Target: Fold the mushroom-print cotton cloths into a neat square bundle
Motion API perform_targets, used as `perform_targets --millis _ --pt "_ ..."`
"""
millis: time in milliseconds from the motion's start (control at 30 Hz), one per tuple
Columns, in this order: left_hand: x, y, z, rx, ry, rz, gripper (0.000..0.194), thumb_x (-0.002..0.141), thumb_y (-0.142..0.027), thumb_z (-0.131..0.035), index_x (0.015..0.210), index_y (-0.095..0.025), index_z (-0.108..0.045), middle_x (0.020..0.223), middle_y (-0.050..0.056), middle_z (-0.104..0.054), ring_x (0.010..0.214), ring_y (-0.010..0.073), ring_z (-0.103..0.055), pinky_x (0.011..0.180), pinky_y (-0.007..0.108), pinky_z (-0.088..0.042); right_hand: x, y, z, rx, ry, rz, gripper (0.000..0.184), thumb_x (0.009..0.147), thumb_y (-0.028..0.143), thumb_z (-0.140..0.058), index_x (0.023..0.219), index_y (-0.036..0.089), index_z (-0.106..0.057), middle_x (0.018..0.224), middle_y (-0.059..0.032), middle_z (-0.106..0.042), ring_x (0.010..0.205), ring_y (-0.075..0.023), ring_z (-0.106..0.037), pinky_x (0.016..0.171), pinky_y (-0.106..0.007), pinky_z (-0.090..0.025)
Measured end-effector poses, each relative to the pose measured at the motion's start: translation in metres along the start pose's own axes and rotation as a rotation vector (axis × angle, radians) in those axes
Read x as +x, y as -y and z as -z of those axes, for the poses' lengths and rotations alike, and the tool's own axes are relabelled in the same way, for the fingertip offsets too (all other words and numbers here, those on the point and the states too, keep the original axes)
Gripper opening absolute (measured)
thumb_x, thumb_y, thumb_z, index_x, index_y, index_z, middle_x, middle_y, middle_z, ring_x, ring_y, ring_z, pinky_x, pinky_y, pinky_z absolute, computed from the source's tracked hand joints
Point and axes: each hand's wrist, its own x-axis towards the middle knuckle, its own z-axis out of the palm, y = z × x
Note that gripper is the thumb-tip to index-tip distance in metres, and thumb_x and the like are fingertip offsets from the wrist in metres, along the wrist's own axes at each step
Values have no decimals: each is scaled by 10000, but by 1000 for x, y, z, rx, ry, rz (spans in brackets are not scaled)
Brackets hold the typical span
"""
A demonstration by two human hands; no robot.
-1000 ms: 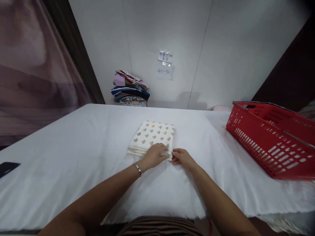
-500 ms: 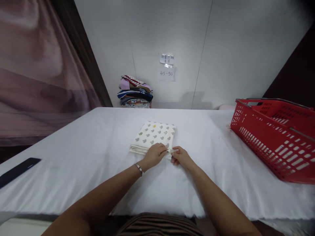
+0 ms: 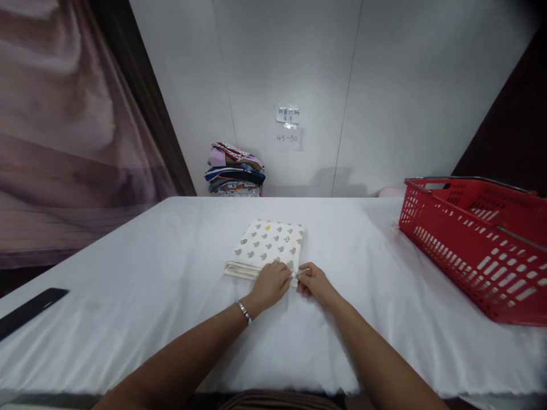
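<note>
A folded cream cloth (image 3: 268, 246) printed with small grey shapes lies in the middle of the white-covered table (image 3: 141, 273). My left hand (image 3: 270, 283), with a bracelet at the wrist, rests curled on the cloth's near right corner. Right beside it, my right hand (image 3: 314, 281) pinches that same near edge with its fingertips. The two hands almost touch.
A red plastic basket (image 3: 474, 245) stands at the table's right side. A stack of folded clothes (image 3: 234, 171) sits against the back wall under a paper note (image 3: 288, 125). A dark flat object (image 3: 29, 310) lies at the left edge. A curtain hangs at left.
Both hands stay at the cloth's near corner, barely shifting. The view has tilted slightly, so cloth, basket and wall note sit a little lower in the picture.
</note>
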Motion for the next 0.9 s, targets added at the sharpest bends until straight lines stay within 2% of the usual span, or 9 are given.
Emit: perform_targets --millis 167,300,367,433,567,633,700,800,900 --pt "-5 -6 2 55 20 -18 101 859 -195 -455 870 -196 -555 907 39 -558 879 199 -488 761 342 -383 2 -3 1 -31 9 3 242 696 333 -547 877 202 -454 502 63 -564 395 -105 -500 360 -191 -360" --pt "-10 -8 2 38 5 -35 153 846 -186 -471 980 -210 -541 957 44 -548 922 211 -480 801 358 -381 7 1 8 -206 -168 135 115 725 310 -507 758 201 -503 595 23 -573 534 -137 -570 414 -220 -420" --pt "-13 -7 0 25 -4 -36 200 836 -171 -478 1023 -213 -532 986 49 -547 944 219 -476 823 369 -379 10 12 10 -346 -262 289 117 751 291 -479 783 200 -545 729 -19 -628 689 -167 -613 556 -275 -500" --pt "-15 -5 -3 2 -16 -32 226 828 -157 -477 1042 -210 -529 1004 55 -548 957 223 -476 835 376 -381 16 31 6 -496 -300 457 209 781 275 -448 914 194 -587 934 -65 -657 881 -195 -614 749 -341 -510" --pt "-18 -1 -4 -93 -50 -31 274 814 -154 -492 1082 -203 -522 1023 58 -563 974 219 -485 861 371 -390 42 72 -12 -764 -330 648 433 843 309 -409 1229 135 -499 1308 -138 -500 1233 -233 -429 1017 -405 -348" --pt "-21 2 -2 -146 -63 -43 270 815 -153 -489 1078 -202 -527 1018 51 -577 966 205 -497 867 352 -396 59 82 -23 -902 -349 627 506 876 353 -383 1319 110 -415 1410 -149 -378 1334 -251 -275 1070 -428 -251" --pt "-24 6 1 -183 -74 -79 242 824 -146 -469 1049 -198 -540 1015 44 -592 959 186 -512 869 325 -399 74 79 -34 -1056 -321 520 552 894 393 -369 1362 99 -357 1452 -153 -305 1367 -273 -180 1082 -454 -184" --pt "-30 18 8 -171 -79 -93 170 838 -151 -445 942 -195 -571 975 32 -614 934 170 -533 850 305 -399 89 57 -46 -1280 -164 353 569 899 439 -370 1358 102 -377 1437 -159 -334 1358 -285 -200 1081 -454 -138" --pt "-35 46 20 -122 -75 67 155 841 -165 -436 806 -196 -584 860 26 -623 867 174 -550 807 315 -400 94 37 -49 -1406 -95 302 565 907 462 -345 1346 112 -407 1433 -157 -344 1352 -286 -217 1082 -443 -113"
